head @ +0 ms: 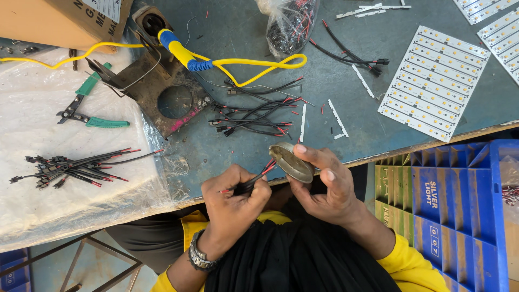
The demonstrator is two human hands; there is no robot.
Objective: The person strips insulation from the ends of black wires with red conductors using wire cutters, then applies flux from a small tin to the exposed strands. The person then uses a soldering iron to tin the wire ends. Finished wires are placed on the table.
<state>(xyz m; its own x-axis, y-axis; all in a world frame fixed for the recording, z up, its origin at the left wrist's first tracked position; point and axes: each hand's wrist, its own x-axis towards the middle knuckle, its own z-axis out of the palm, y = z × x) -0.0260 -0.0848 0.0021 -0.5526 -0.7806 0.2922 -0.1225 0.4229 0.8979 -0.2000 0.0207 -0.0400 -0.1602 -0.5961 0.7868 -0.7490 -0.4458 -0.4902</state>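
The left hand pinches a bundle of red and black wires, their tips touching a round tin gripped by the right hand. Both are held at the worktop edge, near loose wire leads.

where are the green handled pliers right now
In the head view the green-handled pliers lie at the left on the clear plastic sheet, beside the soldering iron stand and above a wire bundle.

Round tin dull tarnished metal; wire leads glossy plastic-sheathed; worktable scuffed matt grey.
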